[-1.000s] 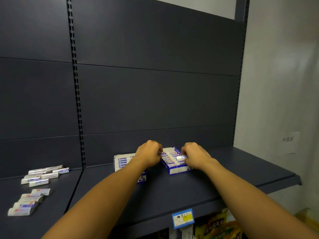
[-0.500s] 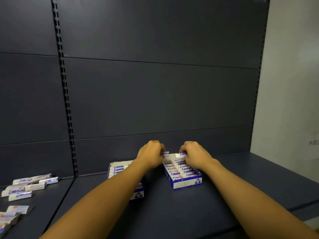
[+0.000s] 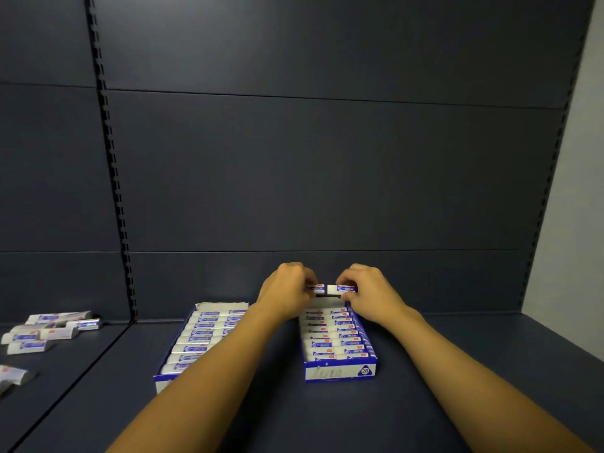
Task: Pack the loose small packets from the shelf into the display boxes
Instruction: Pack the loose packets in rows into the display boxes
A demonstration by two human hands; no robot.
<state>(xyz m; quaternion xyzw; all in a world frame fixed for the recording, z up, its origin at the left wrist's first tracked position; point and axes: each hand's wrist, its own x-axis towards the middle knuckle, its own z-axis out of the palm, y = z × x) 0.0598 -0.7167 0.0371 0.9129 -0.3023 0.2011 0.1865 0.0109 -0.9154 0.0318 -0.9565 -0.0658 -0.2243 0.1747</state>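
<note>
L hand grip pinching packet, R hand grip pinching packet, both over far end of right display box, left display box full beside it, loose packets far left on shelf

Both bare forearms extended forward, converging. Left hand and right hand close together, knuckles up, backs toward camera, fingers curled. Each hand pinches a small packet at the fingertips: left packet, right packet.
</note>
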